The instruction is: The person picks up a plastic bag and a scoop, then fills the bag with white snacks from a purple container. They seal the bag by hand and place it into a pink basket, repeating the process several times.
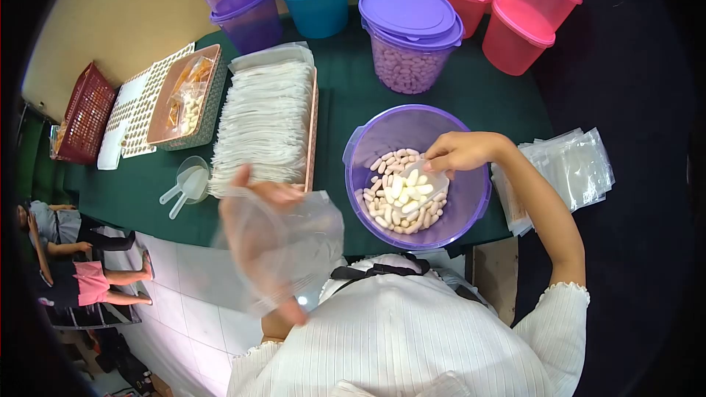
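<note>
My right hand (465,150) is closed on a translucent scoop (439,182) over the purple tub (471,209). Pale yellow-white capsules (406,192) fill the scoop, while pinkish capsules (382,217) lie loose on the tub's bottom. Left of the tub, my left hand (254,231) holds a clear plastic bag (312,239) in front of my body. The bag looks empty and its mouth is hard to make out. Motion blurs this hand, and its fingers show partly through the plastic.
A lidded purple container (408,59) of capsules stands behind the tub. White packets (261,117) fill a long basket, beside a smaller basket (209,121) and two scoops (193,182). Clear bags (566,173) lie at right. Stacked blue tubs (316,11) and pink tubs (518,33) line the back.
</note>
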The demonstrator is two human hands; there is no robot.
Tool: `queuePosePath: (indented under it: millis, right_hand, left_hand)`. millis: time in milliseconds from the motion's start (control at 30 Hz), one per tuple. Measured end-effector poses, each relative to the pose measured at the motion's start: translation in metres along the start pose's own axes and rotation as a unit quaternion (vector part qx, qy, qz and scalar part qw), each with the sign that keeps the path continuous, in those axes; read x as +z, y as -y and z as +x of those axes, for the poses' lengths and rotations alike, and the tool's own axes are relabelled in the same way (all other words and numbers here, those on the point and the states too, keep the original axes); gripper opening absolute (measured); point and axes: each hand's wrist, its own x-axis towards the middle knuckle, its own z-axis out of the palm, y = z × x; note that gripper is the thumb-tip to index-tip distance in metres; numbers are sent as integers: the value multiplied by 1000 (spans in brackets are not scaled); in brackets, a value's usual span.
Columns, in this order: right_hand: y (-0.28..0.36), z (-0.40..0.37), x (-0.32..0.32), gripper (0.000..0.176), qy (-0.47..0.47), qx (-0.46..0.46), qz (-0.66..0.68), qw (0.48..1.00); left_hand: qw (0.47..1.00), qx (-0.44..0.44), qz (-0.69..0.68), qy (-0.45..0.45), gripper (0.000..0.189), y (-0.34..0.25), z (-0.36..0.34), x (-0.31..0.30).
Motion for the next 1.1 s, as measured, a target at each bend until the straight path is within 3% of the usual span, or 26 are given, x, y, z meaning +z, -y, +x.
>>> queuePosePath:
  millis: [67,100,133,200,267,300,333,400,500,567,633,700,767,833,900,967,1100]
  right_hand:
    - [10,-26,-10,33,-42,-18,-8,999]
    - [15,-39,-15,34,-79,-35,-13,996]
    - [20,-50,-20,34,-84,-35,-17,996]
    - [25,-70,-29,34,-168,-18,-2,986]
    - [16,-81,-39,35,-198,-11,-1,980]
    - [15,-84,-43,36,-222,-7,1,975]
    - [16,-87,-43,37,-247,-4,7,969]
    - [17,-89,-45,37,-251,-6,-3,968]
    - [30,-89,-43,36,-261,-6,-47,964]
    - [47,-86,-40,35,-269,-3,-82,959]
    - [64,-81,-36,28,-293,79,-283,910]
    - [85,-75,-27,22,-307,95,-341,883]
    - [108,-70,-18,17,-282,146,-476,820]
    - [124,-62,-8,15,-272,155,-511,800]
    - [146,-53,-2,21,-180,208,-557,783]
    - [154,-48,7,3,-170,200,-602,754]
    - [157,-41,11,3,-109,205,-639,734]
  left_hand:
    - [974,157,-113,-115,65,0,10,13]
    - [973,163,-115,-113,65,5,10,15]
    - [955,178,-215,-102,62,16,7,15]
    - [953,238,-150,-114,68,59,0,27]
    - [964,220,101,-108,82,81,-2,50]
    - [967,161,184,-77,88,81,-1,56]
    - [967,165,181,-76,88,85,0,59]
    - [958,-36,271,86,87,94,4,64]
    - [936,-91,312,132,91,86,8,67]
    - [931,-90,324,140,91,86,9,67]
    - [929,-88,335,133,88,88,8,67]
    - [929,-109,328,131,86,87,7,67]
    - [929,-131,322,127,83,88,6,67]
    - [925,-131,333,127,80,91,4,67]
    - [922,-135,339,131,79,91,4,67]
    - [935,-106,312,128,79,95,2,65]
    - [927,-123,326,137,81,90,5,66]
